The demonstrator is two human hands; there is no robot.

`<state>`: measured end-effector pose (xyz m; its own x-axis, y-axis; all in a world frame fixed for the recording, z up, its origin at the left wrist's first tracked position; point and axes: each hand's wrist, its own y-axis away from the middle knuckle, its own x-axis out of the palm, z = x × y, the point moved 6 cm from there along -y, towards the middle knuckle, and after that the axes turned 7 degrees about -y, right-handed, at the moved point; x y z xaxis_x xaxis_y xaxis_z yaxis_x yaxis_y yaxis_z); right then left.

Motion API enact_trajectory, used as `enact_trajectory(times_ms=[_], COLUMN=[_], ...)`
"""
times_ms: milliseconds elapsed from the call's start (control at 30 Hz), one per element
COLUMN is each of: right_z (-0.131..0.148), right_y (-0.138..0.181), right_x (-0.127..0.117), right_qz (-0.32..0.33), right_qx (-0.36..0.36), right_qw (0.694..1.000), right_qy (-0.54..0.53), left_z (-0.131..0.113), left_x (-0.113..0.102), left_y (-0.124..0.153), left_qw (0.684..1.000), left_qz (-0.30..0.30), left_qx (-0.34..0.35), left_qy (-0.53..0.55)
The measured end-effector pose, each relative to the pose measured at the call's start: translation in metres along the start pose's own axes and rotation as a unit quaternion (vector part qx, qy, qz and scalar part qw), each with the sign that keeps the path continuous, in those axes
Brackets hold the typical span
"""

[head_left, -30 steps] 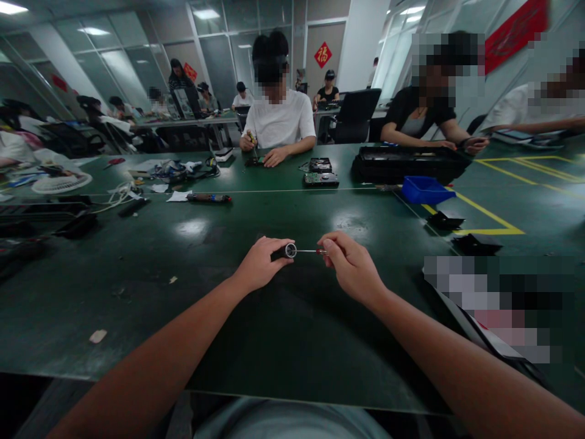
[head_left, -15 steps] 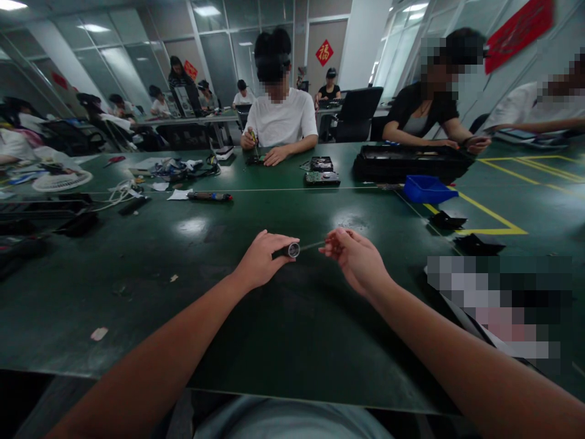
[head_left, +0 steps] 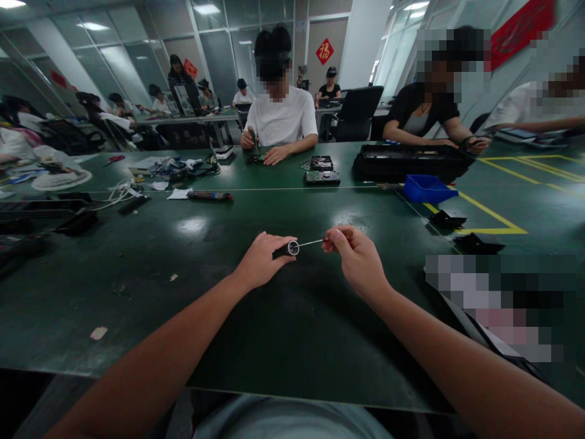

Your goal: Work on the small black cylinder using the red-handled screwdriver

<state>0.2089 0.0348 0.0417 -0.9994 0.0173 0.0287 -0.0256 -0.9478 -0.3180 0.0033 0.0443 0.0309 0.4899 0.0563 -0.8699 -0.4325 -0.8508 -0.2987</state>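
Observation:
My left hand [head_left: 261, 261] is closed around a short black cylinder [head_left: 287, 249] with a silver ring at its right end, held just above the green table [head_left: 183, 305]. My right hand [head_left: 359, 259] pinches the reddish handle of a thin screwdriver [head_left: 313, 242]. Its metal shaft runs left and its tip sits at the cylinder's silver end. The hands are a hand's width apart, near the table's middle.
A dark tool [head_left: 209, 196], papers and cables [head_left: 171, 168] lie at the far left. Hard drives [head_left: 322, 178], a black case [head_left: 411, 161], a blue bin [head_left: 426, 189] and black parts [head_left: 478, 244] are at the right. Across the table people sit working.
My right hand rose slightly, tilting the screwdriver's handle end upward. The shaft's tip stays at the cylinder's end. My left hand has barely moved.

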Motion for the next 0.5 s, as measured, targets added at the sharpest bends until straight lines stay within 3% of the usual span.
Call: enact_trajectory(times_ms=[500], right_z=[0.013], right_y=[0.003], right_x=[0.004], right_qz=[0.025], right_qx=[-0.009], right_qw=[0.996], right_qy=[0.081], left_z=[-0.002], left_x=[-0.001], left_y=[0.0], left_qw=[1.0], left_qz=[0.004], left_qx=[-0.002], left_qy=[-0.001])
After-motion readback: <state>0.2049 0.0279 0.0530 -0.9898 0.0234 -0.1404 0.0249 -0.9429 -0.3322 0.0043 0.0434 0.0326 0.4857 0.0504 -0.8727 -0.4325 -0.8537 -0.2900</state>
